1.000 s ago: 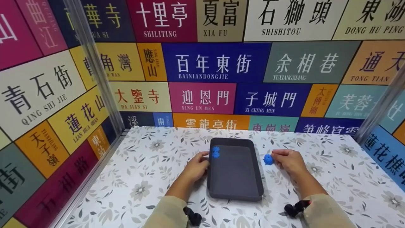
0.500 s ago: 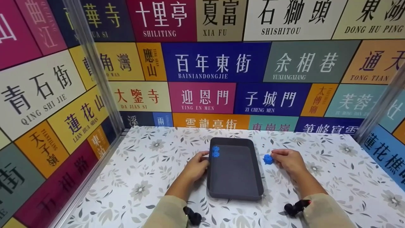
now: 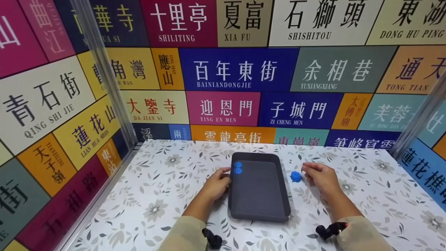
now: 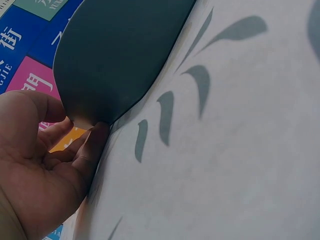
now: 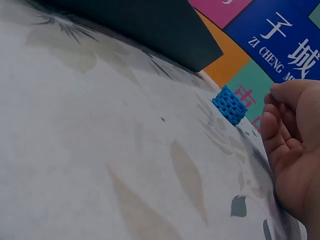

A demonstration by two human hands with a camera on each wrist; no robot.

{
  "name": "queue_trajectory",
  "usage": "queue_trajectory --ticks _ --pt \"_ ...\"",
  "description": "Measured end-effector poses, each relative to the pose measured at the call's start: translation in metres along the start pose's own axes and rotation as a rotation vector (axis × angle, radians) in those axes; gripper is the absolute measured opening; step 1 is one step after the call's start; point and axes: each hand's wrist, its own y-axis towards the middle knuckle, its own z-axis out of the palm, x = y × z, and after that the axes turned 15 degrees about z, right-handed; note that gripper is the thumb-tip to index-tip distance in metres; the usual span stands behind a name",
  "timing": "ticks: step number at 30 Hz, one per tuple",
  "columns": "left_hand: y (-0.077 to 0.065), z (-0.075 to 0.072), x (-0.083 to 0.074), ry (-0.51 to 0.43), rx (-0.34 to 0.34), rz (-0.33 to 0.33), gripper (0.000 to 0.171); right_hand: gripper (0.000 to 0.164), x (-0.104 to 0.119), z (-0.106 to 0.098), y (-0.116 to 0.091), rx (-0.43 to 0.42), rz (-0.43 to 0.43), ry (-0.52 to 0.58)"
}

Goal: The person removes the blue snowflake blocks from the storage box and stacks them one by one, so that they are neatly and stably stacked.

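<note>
A dark grey rectangular tray [image 3: 258,195] lies on the table, with two small blue flower-shaped pieces [image 3: 238,168] in its upper left corner. My left hand [image 3: 216,184] grips the tray's left side; in the left wrist view, the thumb is low and the fingers are near the rim. Right of the tray stands a short stack of blue notched pieces [image 3: 295,176], its layers plain in the right wrist view [image 5: 230,106]. My right hand [image 3: 322,177] is just right of that stack, apart from it, fingers loosely bent with nothing seen between them.
A white table [image 3: 167,191] with a grey leaf and flower print lies under everything. Walls of coloured sign panels [image 3: 240,69] rise behind and at the sides. Clear upright corner strips [image 3: 111,83] stand at the table's back corners.
My right hand has let go of the blue stack and moved slightly right, leaving a small gap. The left hand and the tray have stayed in place.
</note>
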Motion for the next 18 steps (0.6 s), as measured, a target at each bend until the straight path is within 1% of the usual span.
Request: queue_trajectory --ticks 3,6,8,10,13,18 --pt "0.001 0.000 0.000 -0.003 -0.001 0.006 0.055 0.045 0.005 0.004 -0.006 -0.003 -0.034 0.009" --pt "0.000 0.000 0.000 -0.003 0.000 0.007 0.055 0.035 0.012 0.013 -0.014 0.009 -0.095 0.025" --pt "0.000 -0.001 -0.001 -0.003 -0.001 0.003 0.055 0.029 0.018 0.021 -0.022 0.040 -0.125 0.046" --pt "0.000 -0.001 -0.002 0.001 -0.001 -0.001 0.055 0.023 0.024 0.029 -0.030 0.085 -0.151 0.074" --pt "-0.001 -0.001 -0.002 0.007 -0.002 -0.009 0.054 0.019 0.034 0.041 -0.043 0.172 -0.159 0.116" --pt "0.000 0.000 -0.002 0.003 0.003 -0.010 0.056 0.009 0.050 0.063 -0.062 0.325 -0.182 0.220"
